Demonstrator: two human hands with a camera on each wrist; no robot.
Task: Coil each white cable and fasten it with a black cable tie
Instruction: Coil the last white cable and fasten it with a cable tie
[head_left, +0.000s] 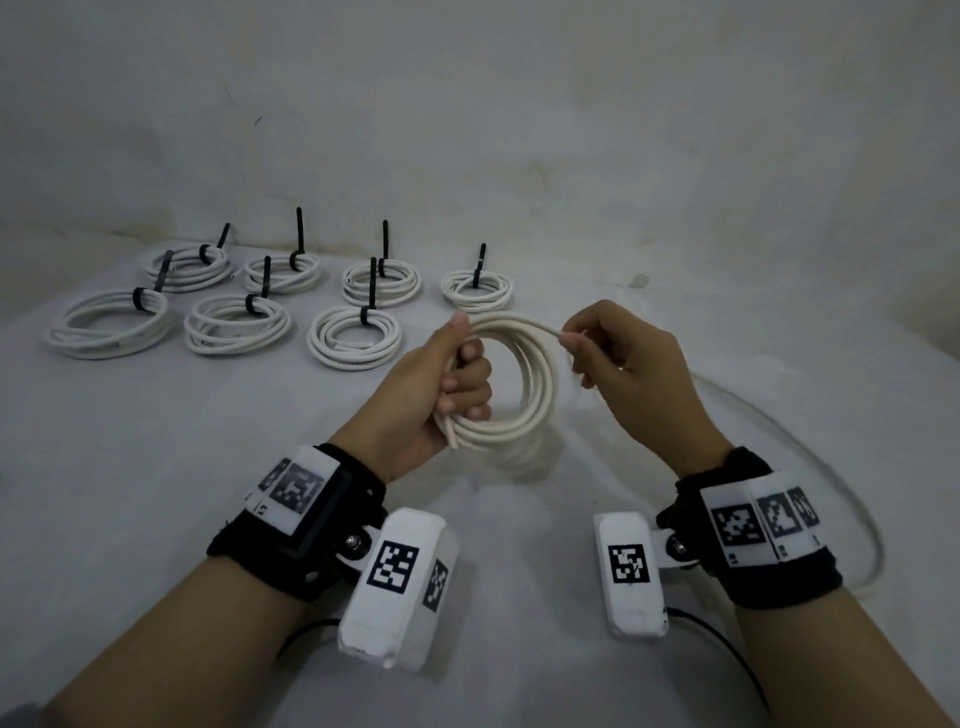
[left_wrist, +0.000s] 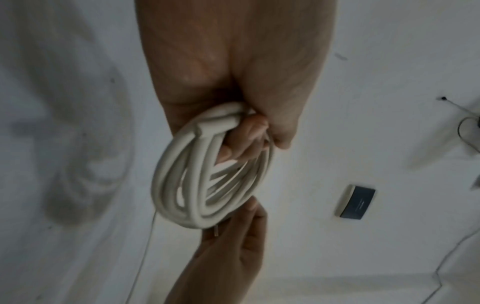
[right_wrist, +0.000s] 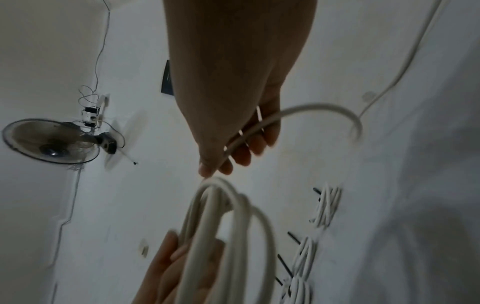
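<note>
A pale cloth-covered table (head_left: 156, 467) against a white wall carries seven tied cable coils (head_left: 354, 338), each cinched with a black cable tie (head_left: 370, 291). Above it, the left hand (head_left: 431, 395) has its fingers (head_left: 470, 382) curled tightly round the near side of a half-wound white cable (head_left: 535, 384). The right hand (head_left: 634, 364) pinches the loose strand between thumb and fingertips, the rest trailing off right.

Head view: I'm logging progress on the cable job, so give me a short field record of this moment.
finished coils: seven tied coils on the cloth-covered surface, each with a black cable tie
coil in progress: white cable, no tie on it
left hand: grips the loops
right hand: pinches the strand feeding in
loose tail: trails right on the surface
</note>
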